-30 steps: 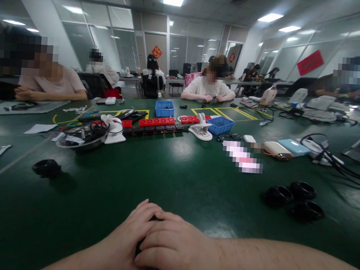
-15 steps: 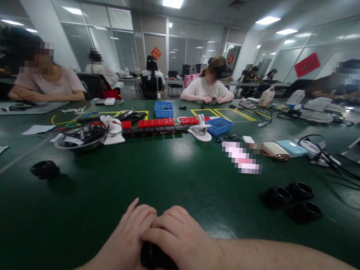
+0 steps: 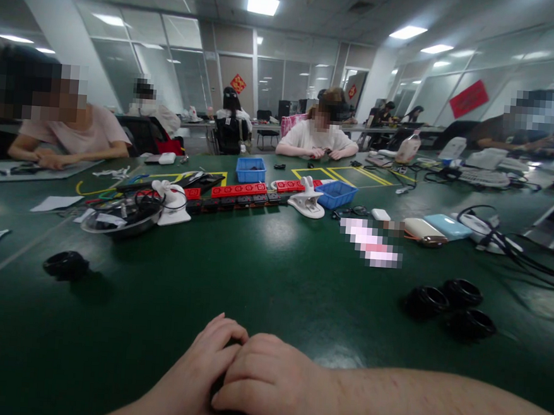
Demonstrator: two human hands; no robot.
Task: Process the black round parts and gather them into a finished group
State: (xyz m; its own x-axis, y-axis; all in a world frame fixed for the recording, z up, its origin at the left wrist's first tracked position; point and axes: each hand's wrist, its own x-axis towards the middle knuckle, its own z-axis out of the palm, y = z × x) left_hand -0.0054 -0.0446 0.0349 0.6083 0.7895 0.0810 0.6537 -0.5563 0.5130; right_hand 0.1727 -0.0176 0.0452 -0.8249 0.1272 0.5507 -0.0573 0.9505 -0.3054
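Bare table [image 3: 272, 277] at twelve o'clock of right hand [image 3: 274, 384]. Black rings [image 3: 450, 306] at two. Lone ring [image 3: 65, 265] at ten.

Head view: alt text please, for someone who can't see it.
Left hand and right hand are clasped over a half-hidden small dark object at the near edge of a green table. Three black rings lie to the right, one black ring to the left; other people sit opposite.
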